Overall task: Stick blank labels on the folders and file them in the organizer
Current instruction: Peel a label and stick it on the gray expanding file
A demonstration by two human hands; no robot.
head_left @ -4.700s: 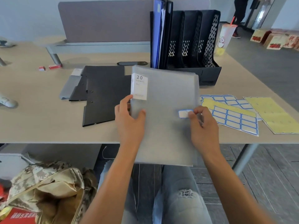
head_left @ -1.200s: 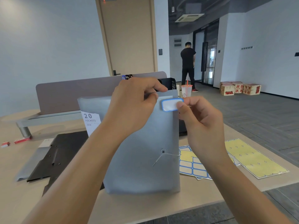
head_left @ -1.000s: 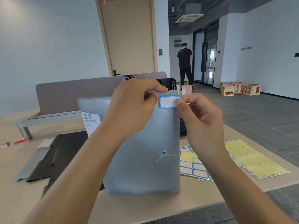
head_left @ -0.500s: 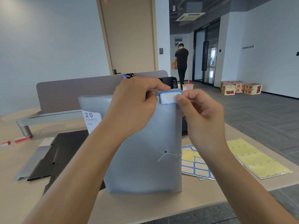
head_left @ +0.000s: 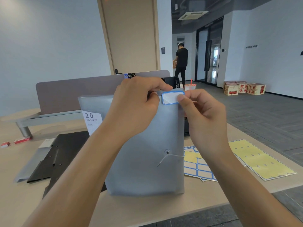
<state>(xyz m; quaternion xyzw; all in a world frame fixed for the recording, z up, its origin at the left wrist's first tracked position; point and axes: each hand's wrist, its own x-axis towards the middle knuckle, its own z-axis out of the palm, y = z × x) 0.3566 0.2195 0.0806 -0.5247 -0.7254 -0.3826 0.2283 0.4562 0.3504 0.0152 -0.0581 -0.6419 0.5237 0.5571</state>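
Standing upright on its lower edge near the front of the tabletop point(head_left: 164, 208): one grey folder point(head_left: 144, 169), translucent plastic, with a metal stud and thin elastic cord low on its right side and a white "20 POCKETS" card point(head_left: 91, 122) showing at its left edge

Left hand point(head_left: 136, 108): grip clenched on the folder's top edge, fingers curled over the far side, thumb on the near face

Right hand point(head_left: 201, 115): thumb and forefinger pinching the right end of a blank label point(head_left: 172, 97), white with a blue border and notched corners, lying at the folder's top right corner; whether it is fully stuck down cannot be told

Edges and room: near tabletop edge runs just in front of the folder's base; bare wood on the near left and near right; right tabletop edge drops to grey floor beyond the yellow sheet

Left of folder, flat: black folder point(head_left: 57, 158) over a grey one point(head_left: 27, 167)

Right of folder, flat: blue-bordered label sheet point(head_left: 201, 171), partly overlapped by a yellow sheet point(head_left: 191, 157); larger yellow label sheet point(head_left: 259, 159) well to the right

Far: black organizer point(head_left: 173, 81), mostly hidden behind the hands; grey divider panel point(head_left: 78, 94); lidded drink cup point(head_left: 190, 86); a person in black by the glass doors; printed cartons point(head_left: 244, 89) on the floor
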